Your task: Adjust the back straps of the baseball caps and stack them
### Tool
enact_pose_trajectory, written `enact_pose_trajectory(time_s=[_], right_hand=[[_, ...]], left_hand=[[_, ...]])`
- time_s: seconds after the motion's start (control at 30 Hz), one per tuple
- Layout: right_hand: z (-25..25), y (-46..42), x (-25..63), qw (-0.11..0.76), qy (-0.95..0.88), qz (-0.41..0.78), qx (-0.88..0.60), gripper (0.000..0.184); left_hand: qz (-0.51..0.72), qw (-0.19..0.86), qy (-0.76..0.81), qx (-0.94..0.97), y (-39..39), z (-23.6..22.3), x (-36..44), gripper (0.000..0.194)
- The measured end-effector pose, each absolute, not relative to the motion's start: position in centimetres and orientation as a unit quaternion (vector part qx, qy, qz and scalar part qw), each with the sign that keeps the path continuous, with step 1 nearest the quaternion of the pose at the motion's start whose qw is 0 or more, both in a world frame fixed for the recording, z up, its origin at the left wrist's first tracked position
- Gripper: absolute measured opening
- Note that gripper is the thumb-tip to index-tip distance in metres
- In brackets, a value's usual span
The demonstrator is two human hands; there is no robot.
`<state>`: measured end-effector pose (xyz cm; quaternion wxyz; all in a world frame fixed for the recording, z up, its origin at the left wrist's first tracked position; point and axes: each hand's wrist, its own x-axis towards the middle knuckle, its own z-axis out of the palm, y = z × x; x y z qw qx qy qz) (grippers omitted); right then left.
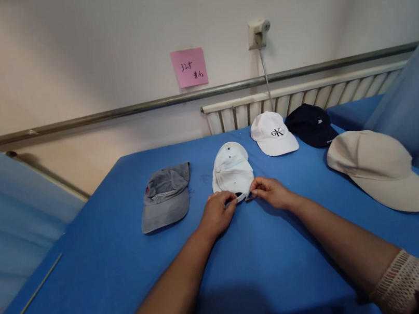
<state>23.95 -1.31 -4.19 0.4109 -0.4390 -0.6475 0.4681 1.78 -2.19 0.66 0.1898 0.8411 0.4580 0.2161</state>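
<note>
A pale white baseball cap [232, 170] lies on the blue-covered table in front of me, its back strap towards me and its brim pointing away. My left hand [220, 209] pinches the left part of the cap's back strap between thumb and fingers. On the other side, my right hand [272, 192] has its fingertips closed on the strap's right end, near a small buckle. To the left rests a grey cap [166, 197], apart from both hands.
Behind to the right sit a white cap [274, 134] with black letters, a black cap [310, 125] and a large beige cap [378, 163]. A thin stick [39, 287] lies at the left. A metal rail [139, 107] and radiator [303, 97] line the wall; blue curtains hang on both sides.
</note>
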Motion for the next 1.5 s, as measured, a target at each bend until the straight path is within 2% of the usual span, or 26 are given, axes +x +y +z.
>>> enact_pose_trajectory(time_s=[0.1,0.2,0.33,0.4,0.5,0.6,0.73,1.0,1.5], right_hand=[[-3.9,-1.6,24.0,0.375,-0.668,0.452,-0.458,0.010],[-3.3,-2.0,24.0,0.334,-0.714,0.370,-0.492,0.012],[-3.0,-2.2,23.8,0.306,-0.761,0.305,-0.485,0.003],[-3.3,-2.1,23.7,0.314,-0.758,0.325,-0.471,0.003],[-3.7,-2.0,23.5,0.369,-0.696,0.419,-0.451,0.006],[-3.7,-1.9,23.4,0.432,-0.622,0.499,-0.422,0.014],[-3.1,-1.8,23.6,0.468,-0.584,0.534,-0.394,0.025],[-2.1,-1.8,24.0,0.461,-0.567,0.565,-0.384,0.034],[-3.2,-1.8,23.8,0.464,-0.573,0.563,-0.373,0.031]], left_hand=[[0.214,0.205,0.459,0.838,-2.0,0.4,1.7,0.016],[0.212,0.215,0.455,0.838,-1.9,0.3,1.7,0.017],[0.213,0.220,0.451,0.839,-1.9,0.2,1.7,0.017],[0.217,0.229,0.450,0.835,-1.9,0.2,1.7,0.017],[0.236,0.269,0.451,0.818,-2.0,0.2,1.8,0.018],[0.262,0.323,0.447,0.792,-2.0,0.2,1.9,0.021],[0.291,0.370,0.436,0.767,-2.1,0.5,2.1,0.024],[0.330,0.360,0.443,0.752,-2.0,0.0,2.2,0.025],[0.279,0.319,0.436,0.794,-2.2,0.2,2.3,0.021]])
